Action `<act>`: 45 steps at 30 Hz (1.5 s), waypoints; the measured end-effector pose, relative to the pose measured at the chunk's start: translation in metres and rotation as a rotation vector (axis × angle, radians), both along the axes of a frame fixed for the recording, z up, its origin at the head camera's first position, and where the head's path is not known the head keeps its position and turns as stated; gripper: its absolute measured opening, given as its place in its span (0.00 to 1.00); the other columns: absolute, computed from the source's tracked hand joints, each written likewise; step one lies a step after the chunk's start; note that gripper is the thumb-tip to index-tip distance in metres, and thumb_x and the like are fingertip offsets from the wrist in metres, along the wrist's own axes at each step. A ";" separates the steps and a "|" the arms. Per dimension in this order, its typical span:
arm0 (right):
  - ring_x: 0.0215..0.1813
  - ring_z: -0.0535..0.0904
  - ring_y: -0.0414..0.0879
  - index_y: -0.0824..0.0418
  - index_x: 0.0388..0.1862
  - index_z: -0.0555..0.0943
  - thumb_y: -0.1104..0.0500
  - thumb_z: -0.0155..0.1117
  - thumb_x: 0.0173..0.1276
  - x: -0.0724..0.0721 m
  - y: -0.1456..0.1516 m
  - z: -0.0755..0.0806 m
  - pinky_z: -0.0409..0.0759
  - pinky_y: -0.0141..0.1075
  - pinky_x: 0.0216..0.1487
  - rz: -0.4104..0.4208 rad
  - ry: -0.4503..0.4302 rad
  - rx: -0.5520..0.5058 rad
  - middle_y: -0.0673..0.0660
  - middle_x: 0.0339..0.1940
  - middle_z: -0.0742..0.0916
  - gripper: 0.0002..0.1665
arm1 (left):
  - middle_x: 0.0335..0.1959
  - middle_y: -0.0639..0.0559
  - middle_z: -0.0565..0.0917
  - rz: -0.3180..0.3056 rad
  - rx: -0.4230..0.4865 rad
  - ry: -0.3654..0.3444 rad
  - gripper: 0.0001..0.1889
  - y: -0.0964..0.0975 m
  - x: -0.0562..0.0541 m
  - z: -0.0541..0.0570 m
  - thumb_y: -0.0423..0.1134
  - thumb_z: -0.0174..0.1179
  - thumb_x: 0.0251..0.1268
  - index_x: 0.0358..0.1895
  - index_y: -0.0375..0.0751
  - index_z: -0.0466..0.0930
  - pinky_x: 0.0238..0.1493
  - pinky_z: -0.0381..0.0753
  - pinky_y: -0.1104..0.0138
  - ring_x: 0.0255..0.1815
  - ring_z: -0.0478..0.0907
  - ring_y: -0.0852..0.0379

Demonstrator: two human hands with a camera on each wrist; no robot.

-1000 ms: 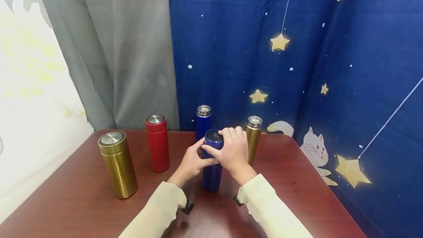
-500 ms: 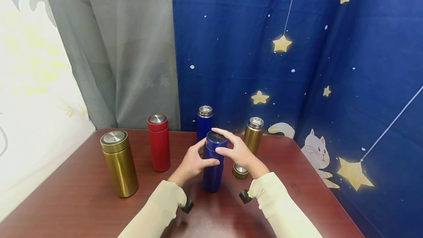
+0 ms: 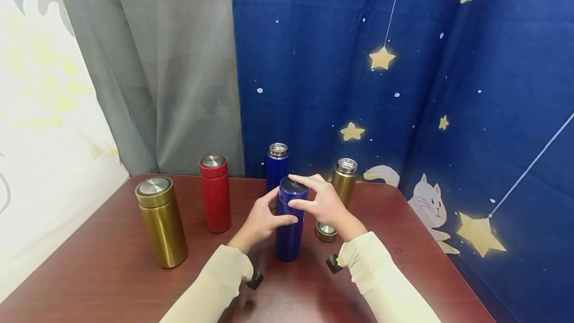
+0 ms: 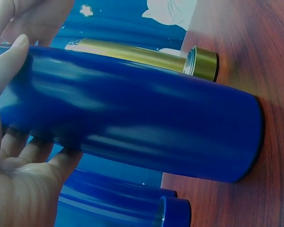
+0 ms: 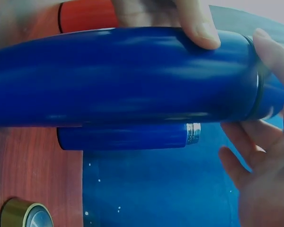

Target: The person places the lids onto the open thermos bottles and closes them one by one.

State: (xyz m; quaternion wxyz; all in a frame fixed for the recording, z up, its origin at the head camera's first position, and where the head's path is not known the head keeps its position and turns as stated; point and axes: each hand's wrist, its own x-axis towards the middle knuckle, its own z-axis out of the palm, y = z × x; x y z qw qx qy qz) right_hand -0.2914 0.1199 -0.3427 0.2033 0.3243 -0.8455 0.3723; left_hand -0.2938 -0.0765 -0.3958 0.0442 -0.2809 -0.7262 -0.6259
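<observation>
A blue thermos [image 3: 289,236] stands upright near the middle of the table. My left hand [image 3: 261,222] grips its upper body, thumb in front and fingers round the far side. My right hand [image 3: 324,203] holds the dark-topped blue lid [image 3: 293,187] between thumb and fingers. In the right wrist view a dark seam separates lid and body, and the right fingers [image 5: 262,139] curve below the lid. Behind stands a second blue thermos [image 3: 277,166] with a bare steel mouth. A loose blue lid [image 4: 177,211] lies by it in the left wrist view.
An uncapped gold thermos [image 3: 344,181] stands at the right, its gold lid [image 3: 326,232] on the table before it. A capped red thermos [image 3: 216,203] and a wide capped gold one [image 3: 163,228] stand left. Curtains [image 3: 314,64] hang behind the table [image 3: 89,283].
My right hand has turned on the lid, its fingers spreading and its wrist shifting right, which brings the gold lid into view. The left hand keeps its grip; the blue thermos stays in place.
</observation>
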 end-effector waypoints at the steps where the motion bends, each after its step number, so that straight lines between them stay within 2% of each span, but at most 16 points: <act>1: 0.50 0.74 0.43 0.49 0.64 0.79 0.48 0.76 0.56 0.001 -0.001 0.000 0.78 0.48 0.48 -0.026 0.016 0.007 0.50 0.47 0.84 0.35 | 0.61 0.41 0.77 -0.002 -0.002 -0.001 0.41 -0.001 0.003 0.003 0.31 0.71 0.55 0.73 0.40 0.62 0.53 0.79 0.55 0.56 0.79 0.45; 6: 0.48 0.72 0.44 0.52 0.59 0.82 0.44 0.78 0.51 0.004 -0.010 -0.002 0.74 0.44 0.47 -0.123 0.127 0.016 0.50 0.47 0.86 0.35 | 0.61 0.39 0.77 -0.012 0.003 0.014 0.40 -0.002 0.019 0.020 0.29 0.70 0.55 0.72 0.34 0.62 0.53 0.79 0.55 0.56 0.79 0.44; 8: 0.47 0.71 0.46 0.55 0.55 0.83 0.44 0.79 0.49 0.005 -0.014 -0.004 0.72 0.44 0.48 -0.150 0.186 0.004 0.51 0.46 0.86 0.35 | 0.61 0.39 0.77 -0.011 0.011 0.027 0.39 -0.002 0.022 0.021 0.28 0.70 0.55 0.72 0.34 0.62 0.54 0.78 0.54 0.57 0.78 0.44; 16: 0.40 0.69 0.49 0.59 0.41 0.79 0.32 0.76 0.46 0.003 -0.033 -0.011 0.69 0.42 0.43 -0.380 0.375 0.005 0.52 0.35 0.81 0.36 | 0.59 0.42 0.79 0.007 -0.001 0.067 0.38 0.000 0.022 0.020 0.33 0.71 0.55 0.70 0.38 0.66 0.53 0.79 0.52 0.55 0.80 0.47; 19: 0.40 0.69 0.50 0.58 0.41 0.78 0.29 0.73 0.46 0.004 -0.036 -0.014 0.68 0.43 0.42 -0.442 0.404 0.029 0.54 0.36 0.81 0.38 | 0.58 0.42 0.79 0.014 0.001 0.068 0.37 0.000 0.022 0.019 0.33 0.72 0.55 0.70 0.38 0.67 0.53 0.79 0.51 0.54 0.80 0.47; 22: 0.41 0.68 0.51 0.58 0.45 0.76 0.29 0.70 0.49 0.004 -0.035 -0.017 0.67 0.44 0.42 -0.453 0.396 0.057 0.54 0.39 0.80 0.39 | 0.58 0.42 0.79 0.002 -0.006 0.069 0.38 0.000 0.022 0.019 0.33 0.72 0.55 0.70 0.38 0.66 0.53 0.79 0.52 0.54 0.80 0.47; 24: 0.44 0.68 0.51 0.57 0.49 0.75 0.30 0.70 0.52 0.005 -0.032 -0.016 0.67 0.45 0.45 -0.404 0.356 0.066 0.54 0.42 0.79 0.39 | 0.59 0.42 0.78 -0.015 -0.016 0.059 0.38 0.000 0.022 0.020 0.34 0.72 0.56 0.71 0.38 0.65 0.53 0.79 0.53 0.55 0.80 0.47; 26: 0.50 0.68 0.51 0.57 0.54 0.75 0.35 0.70 0.55 0.006 -0.028 -0.013 0.68 0.47 0.51 -0.297 0.276 0.050 0.54 0.48 0.79 0.37 | 0.60 0.42 0.78 -0.030 -0.014 0.046 0.40 -0.001 0.020 0.019 0.34 0.72 0.55 0.72 0.38 0.63 0.54 0.79 0.54 0.56 0.79 0.47; 29: 0.61 0.65 0.51 0.54 0.62 0.74 0.44 0.69 0.62 0.006 -0.020 -0.007 0.68 0.51 0.60 -0.079 0.068 -0.008 0.53 0.59 0.77 0.32 | 0.61 0.41 0.77 -0.036 -0.011 0.014 0.41 -0.002 0.013 0.014 0.32 0.71 0.56 0.73 0.38 0.61 0.54 0.78 0.55 0.57 0.78 0.46; 32: 0.69 0.61 0.51 0.52 0.69 0.70 0.53 0.66 0.66 0.004 -0.010 -0.004 0.66 0.56 0.64 0.117 -0.140 -0.061 0.53 0.68 0.73 0.33 | 0.61 0.41 0.77 -0.032 -0.007 -0.006 0.41 -0.003 0.003 0.004 0.30 0.71 0.55 0.73 0.40 0.61 0.54 0.78 0.54 0.57 0.78 0.45; 34: 0.70 0.62 0.53 0.54 0.72 0.67 0.58 0.64 0.68 0.001 -0.004 -0.003 0.65 0.58 0.66 0.227 -0.234 -0.084 0.55 0.70 0.70 0.34 | 0.61 0.42 0.78 -0.027 -0.006 -0.009 0.42 -0.002 -0.003 -0.003 0.30 0.71 0.54 0.73 0.42 0.62 0.54 0.78 0.54 0.57 0.79 0.46; 36: 0.71 0.63 0.54 0.55 0.74 0.64 0.62 0.63 0.69 -0.002 0.001 -0.003 0.64 0.57 0.67 0.305 -0.289 -0.095 0.56 0.71 0.70 0.36 | 0.60 0.44 0.79 -0.025 0.000 -0.004 0.42 -0.003 -0.005 -0.005 0.32 0.73 0.53 0.72 0.44 0.63 0.54 0.79 0.54 0.56 0.79 0.47; 39: 0.71 0.65 0.54 0.57 0.74 0.64 0.64 0.63 0.68 -0.005 0.005 -0.003 0.64 0.57 0.67 0.338 -0.294 -0.095 0.58 0.71 0.71 0.37 | 0.59 0.45 0.79 -0.019 0.003 0.008 0.42 -0.003 -0.006 -0.007 0.35 0.74 0.52 0.72 0.44 0.63 0.53 0.79 0.55 0.55 0.80 0.48; 45: 0.64 0.69 0.51 0.53 0.70 0.72 0.59 0.71 0.63 -0.002 0.001 -0.005 0.68 0.56 0.63 0.170 -0.146 -0.077 0.54 0.63 0.78 0.36 | 0.58 0.45 0.80 -0.024 0.015 0.012 0.41 -0.001 -0.006 -0.007 0.33 0.73 0.53 0.72 0.45 0.64 0.52 0.80 0.56 0.54 0.81 0.48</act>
